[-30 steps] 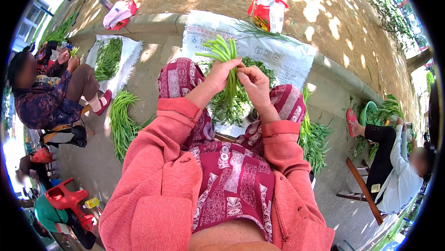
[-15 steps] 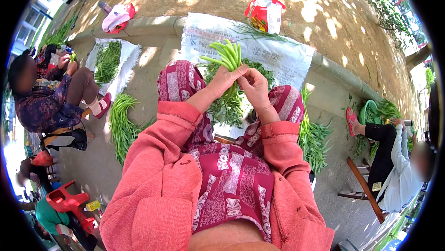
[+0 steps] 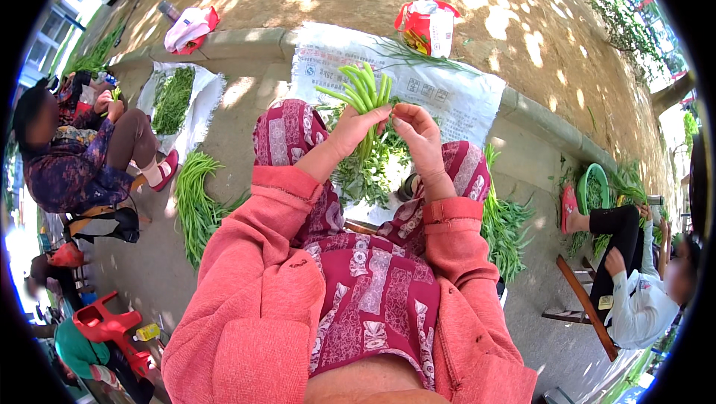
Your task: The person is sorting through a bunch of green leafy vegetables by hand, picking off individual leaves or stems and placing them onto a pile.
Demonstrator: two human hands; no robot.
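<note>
My left hand (image 3: pixel 359 129) is closed around a bunch of green leafy-vegetable stems (image 3: pixel 365 89), their pale cut ends fanned upward and the lower part hanging below my fist. Close beside it on the right, my right hand (image 3: pixel 419 134) is raised with thumb and forefinger pinched together; what they hold, if anything, is too small to make out. Beneath both hands, between my knees, lies a heap of loose green leaves (image 3: pixel 373 180). It rests partly on a white woven sack (image 3: pixel 477 98) spread in front of me.
Long greens lie in piles on the left (image 3: pixel 195 202) and right (image 3: pixel 503 232). Beyond the sack stands a red and white bag (image 3: pixel 429 27) by the kerb (image 3: pixel 548 128). People sit at both sides; a green basin (image 3: pixel 594 180) is near the right one, a red stool (image 3: pixel 112 327) lower left.
My right hand has moved slightly away to the right from the bunch, its fingers lifted. The left hand keeps its hold. The person at right has shifted, uncovering more of the basin.
</note>
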